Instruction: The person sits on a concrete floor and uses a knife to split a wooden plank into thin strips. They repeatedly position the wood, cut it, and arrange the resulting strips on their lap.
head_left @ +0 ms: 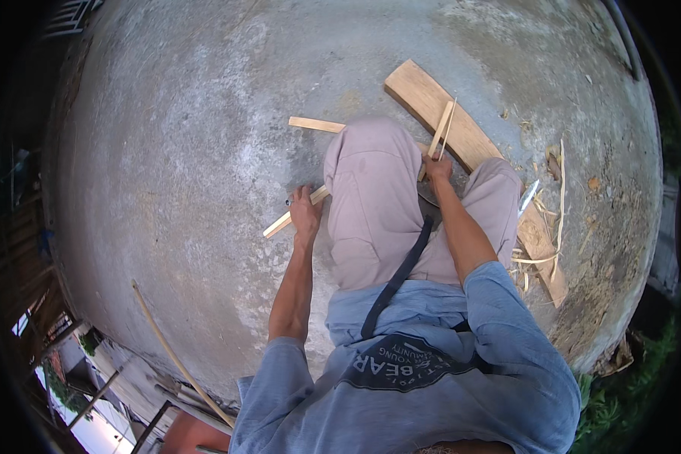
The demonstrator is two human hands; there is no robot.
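Observation:
My left hand (304,214) closes around a pale bamboo or wood strip (278,225) just left of my bent left knee. Between my knees, my right hand (437,168) grips a similar flat strip (441,125), which points up and away, with a thin sliver (449,121) beside it. My left knee hides the space between the hands, so I cannot tell how the strips run there. Another pale strip (314,124) lies on the floor beyond that knee, its right part hidden behind the leg.
A thick wooden plank (439,102) lies slantwise beyond and under my right leg, its near end (546,261) showing at right. Beside that knee is a shiny metal blade (529,195). Curled shavings (560,204) are scattered on the concrete floor (189,151). A long pole (175,352) lies at lower left.

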